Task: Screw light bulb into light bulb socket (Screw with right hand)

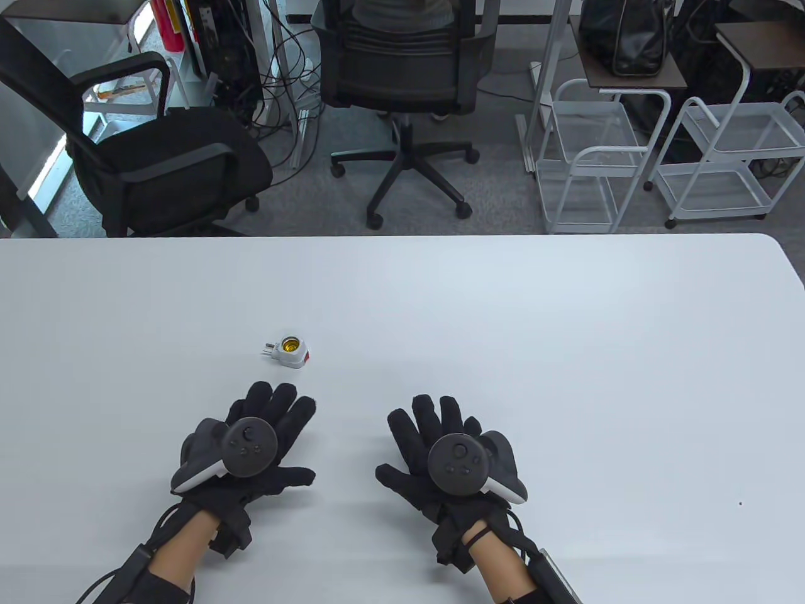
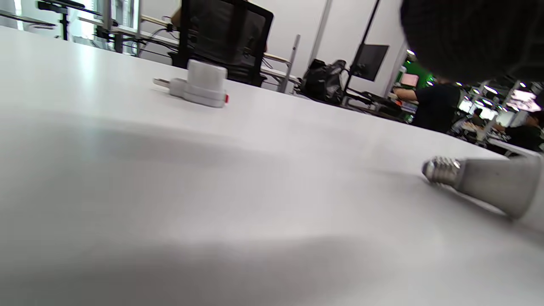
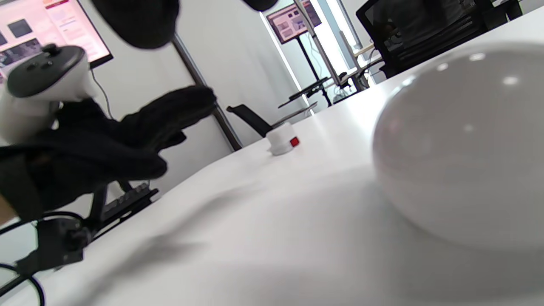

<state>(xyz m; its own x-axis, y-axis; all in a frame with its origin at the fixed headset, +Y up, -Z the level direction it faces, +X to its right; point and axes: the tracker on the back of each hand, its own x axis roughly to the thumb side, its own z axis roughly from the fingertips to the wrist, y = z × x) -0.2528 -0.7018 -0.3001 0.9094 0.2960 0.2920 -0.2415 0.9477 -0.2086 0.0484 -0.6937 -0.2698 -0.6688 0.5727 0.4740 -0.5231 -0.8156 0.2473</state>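
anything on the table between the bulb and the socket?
Nothing visible. In the left wrist view only bare table lies between the light bulb, on its side, and the socket. The table view hides the bulb.

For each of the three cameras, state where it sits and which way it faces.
Table view: above, looking down at the white table; the socket, left hand and right hand show.
Left wrist view: low over the table, facing across it; socket, light bulb, a dark bit of glove.
Right wrist view: low, facing the left hand; bulb close.
All three views share the socket.
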